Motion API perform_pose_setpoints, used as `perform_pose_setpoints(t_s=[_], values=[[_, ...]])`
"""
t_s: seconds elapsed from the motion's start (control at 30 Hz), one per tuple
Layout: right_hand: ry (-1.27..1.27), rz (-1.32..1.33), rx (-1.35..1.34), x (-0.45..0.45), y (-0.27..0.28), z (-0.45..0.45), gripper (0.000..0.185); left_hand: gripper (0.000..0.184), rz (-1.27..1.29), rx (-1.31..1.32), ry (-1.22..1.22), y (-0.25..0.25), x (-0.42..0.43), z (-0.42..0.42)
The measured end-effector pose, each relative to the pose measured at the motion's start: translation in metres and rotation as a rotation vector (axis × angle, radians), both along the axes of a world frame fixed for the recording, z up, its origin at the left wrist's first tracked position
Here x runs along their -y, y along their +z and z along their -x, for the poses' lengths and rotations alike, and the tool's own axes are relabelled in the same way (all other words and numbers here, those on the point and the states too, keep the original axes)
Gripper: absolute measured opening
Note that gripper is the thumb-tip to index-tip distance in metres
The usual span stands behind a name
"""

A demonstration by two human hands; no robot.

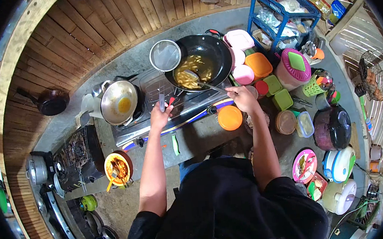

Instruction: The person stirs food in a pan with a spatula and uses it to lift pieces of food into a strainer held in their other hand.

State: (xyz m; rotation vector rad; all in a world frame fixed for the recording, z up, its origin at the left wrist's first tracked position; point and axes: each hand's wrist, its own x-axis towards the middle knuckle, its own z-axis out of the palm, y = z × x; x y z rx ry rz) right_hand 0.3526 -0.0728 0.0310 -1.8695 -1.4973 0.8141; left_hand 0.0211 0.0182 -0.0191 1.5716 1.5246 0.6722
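Note:
My left hand (160, 116) is closed around the handle of a round mesh strainer (165, 55), which is held over the left rim of a black wok (217, 46). In the wok, pale yellow pieces (183, 78) lie in oil. My right hand (242, 98) grips the long handle of a metal spatula (191, 74), whose head rests among the pieces. Under the wok is a gas stove (152, 84). A second, lighter pan (119, 102) with a little yellow liquid in it sits on the stove's left side.
Several lidded containers, an orange-lidded tub (230, 118) among them, crowd the right of the stove. A green-handled knife (175, 145) lies at the counter's front. An orange bowl of red sauce (118, 166) stands at left. A blue rack (282, 11) rises at back right.

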Motion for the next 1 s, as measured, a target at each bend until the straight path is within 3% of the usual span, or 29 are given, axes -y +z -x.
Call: perform_pose_setpoints(t_s=[0.17, 0.4, 0.53, 0.6, 0.73, 1.0], values=[[-0.007, -0.044, -0.131, 0.005, 0.001, 0.003, 0.029, 0.025, 0.021, 0.024, 0.022, -0.002, -0.001, -0.001], [0.007, -0.126, -0.046, 0.015, 0.026, 0.000, 0.030, 0.025, 0.022, 0.020, 0.018, -0.001, 0.001, -0.001], [-0.080, -0.068, 0.131, 0.004, 0.025, -0.013, 0.029, 0.026, 0.011, 0.024, 0.013, 0.000, 0.001, 0.000], [-0.162, -0.341, 0.166, -0.004, 0.019, -0.019, 0.028, 0.026, 0.012, 0.031, 0.012, -0.002, 0.000, 0.000], [-0.223, -0.450, 0.412, -0.031, 0.006, -0.040, 0.029, 0.027, 0.019, 0.017, 0.013, 0.001, 0.000, 0.000], [-0.088, -0.283, 0.415, -0.053, -0.009, -0.046, 0.027, 0.026, -0.012, 0.010, -0.013, -0.012, -0.004, 0.004]])
